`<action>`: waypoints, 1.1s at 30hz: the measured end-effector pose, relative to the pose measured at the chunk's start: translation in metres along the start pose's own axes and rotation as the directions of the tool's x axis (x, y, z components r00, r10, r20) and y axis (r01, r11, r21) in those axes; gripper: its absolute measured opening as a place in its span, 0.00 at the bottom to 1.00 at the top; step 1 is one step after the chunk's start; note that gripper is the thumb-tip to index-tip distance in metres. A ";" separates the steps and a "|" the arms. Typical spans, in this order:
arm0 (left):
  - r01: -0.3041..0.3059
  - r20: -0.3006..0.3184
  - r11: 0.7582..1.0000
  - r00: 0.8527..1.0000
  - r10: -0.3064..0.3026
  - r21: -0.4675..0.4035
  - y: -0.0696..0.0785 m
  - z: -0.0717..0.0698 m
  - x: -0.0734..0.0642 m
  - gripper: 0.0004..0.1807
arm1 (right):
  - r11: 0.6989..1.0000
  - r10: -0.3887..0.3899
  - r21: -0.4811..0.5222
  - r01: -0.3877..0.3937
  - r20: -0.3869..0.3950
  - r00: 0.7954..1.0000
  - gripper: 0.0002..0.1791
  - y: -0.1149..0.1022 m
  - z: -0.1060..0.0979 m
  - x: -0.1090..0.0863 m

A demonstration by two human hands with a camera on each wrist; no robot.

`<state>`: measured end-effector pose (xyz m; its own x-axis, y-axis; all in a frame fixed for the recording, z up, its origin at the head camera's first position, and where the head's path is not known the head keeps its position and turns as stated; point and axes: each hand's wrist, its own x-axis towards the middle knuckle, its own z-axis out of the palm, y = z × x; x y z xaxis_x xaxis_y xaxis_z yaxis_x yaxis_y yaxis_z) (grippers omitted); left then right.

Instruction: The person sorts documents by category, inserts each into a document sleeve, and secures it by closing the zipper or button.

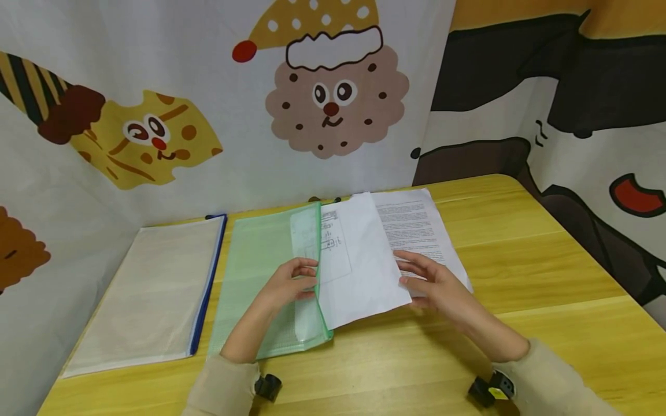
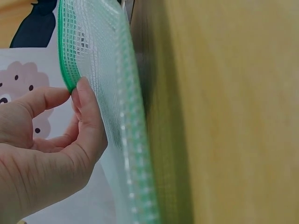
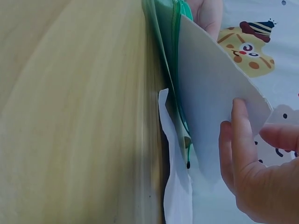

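A green mesh zip pouch [image 1: 260, 242] lies on the table, its zip side open toward the right. My left hand [image 1: 288, 286] pinches the pouch's green edge between thumb and fingertips; in the left wrist view that edge [image 2: 62, 51] stands lifted off the table. White sheets [image 1: 369, 260] with drawn markings sit partly inside the pouch, seen through its mesh. At their right edge my right hand [image 1: 432, 283] holds the paper, with fingers beneath and thumb above in the right wrist view [image 3: 215, 88]. Underneath, a printed text page [image 1: 416, 225] lies on the table.
To the left lies a whitish zip pouch [image 1: 151, 294] with a blue edge. A cartoon-printed curtain [image 1: 224, 173] hangs behind the yellow wood-grain table [image 1: 520, 254]. Dark devices [image 1: 267, 387] are strapped at both wrists.
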<state>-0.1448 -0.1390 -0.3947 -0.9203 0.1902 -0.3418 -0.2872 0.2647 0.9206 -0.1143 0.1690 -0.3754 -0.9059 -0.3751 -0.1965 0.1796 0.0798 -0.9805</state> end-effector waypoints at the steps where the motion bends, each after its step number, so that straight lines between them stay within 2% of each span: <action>1: 0.000 -0.001 1.000 1.000 0.000 -0.001 0.000 0.000 0.000 0.21 | 1.000 -0.001 -0.002 0.001 0.002 1.000 0.35 0.000 -0.001 0.001; 18: -0.009 0.035 0.999 0.999 0.011 -0.048 -0.002 -0.004 -0.002 0.23 | 0.999 0.033 -0.036 -0.032 0.019 0.999 0.35 0.006 -0.003 0.006; 33: -0.025 0.061 0.997 0.998 0.029 -0.068 -0.002 -0.005 -0.003 0.23 | 0.998 0.026 -0.056 -0.024 0.036 0.999 0.33 0.010 0.005 0.009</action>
<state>-0.1425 -0.1446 -0.3948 -0.9104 0.2549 -0.3258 -0.2817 0.1946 0.9396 -0.1188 0.1622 -0.3875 -0.8867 -0.4056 -0.2219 0.1794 0.1404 -0.9737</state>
